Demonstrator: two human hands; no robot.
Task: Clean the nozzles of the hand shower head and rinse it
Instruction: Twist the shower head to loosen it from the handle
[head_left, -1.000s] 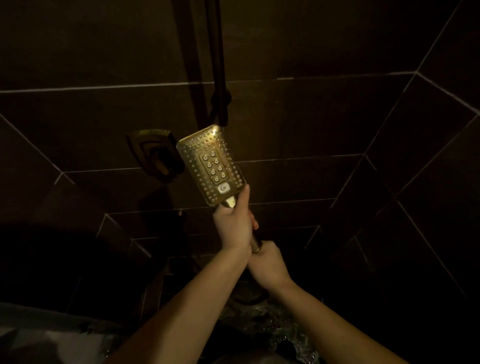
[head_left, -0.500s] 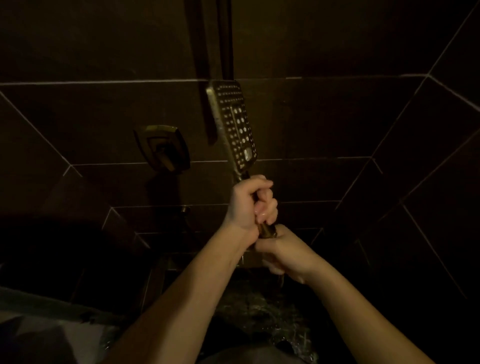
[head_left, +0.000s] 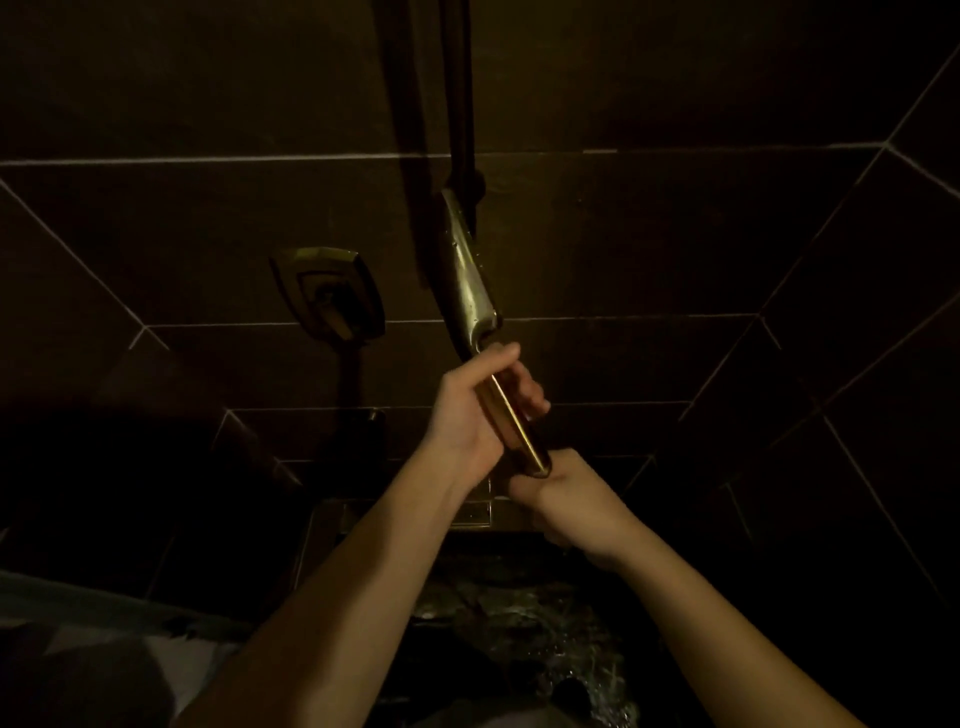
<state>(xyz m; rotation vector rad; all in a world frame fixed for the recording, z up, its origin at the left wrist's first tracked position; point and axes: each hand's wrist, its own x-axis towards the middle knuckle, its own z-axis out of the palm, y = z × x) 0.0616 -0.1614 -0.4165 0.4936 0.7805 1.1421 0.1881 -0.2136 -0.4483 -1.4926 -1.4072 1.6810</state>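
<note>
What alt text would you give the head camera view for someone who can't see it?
Two bare hands hold a brass hand shower head edge-on by its handle, left hand above right hand, before a dark tiled wall with a brass wall control.

Left hand (head_left: 462, 415): bare, no glove, no ring that shows in this dim light
Right hand (head_left: 566, 499): bare too, no ring or band that I can make out
Left forearm: uncovered right down to the frame edge, no sleeve, no watch
Right forearm: same story, uncovered, nothing at the wrist
Lighting: low and warm, finer detail lost
</note>
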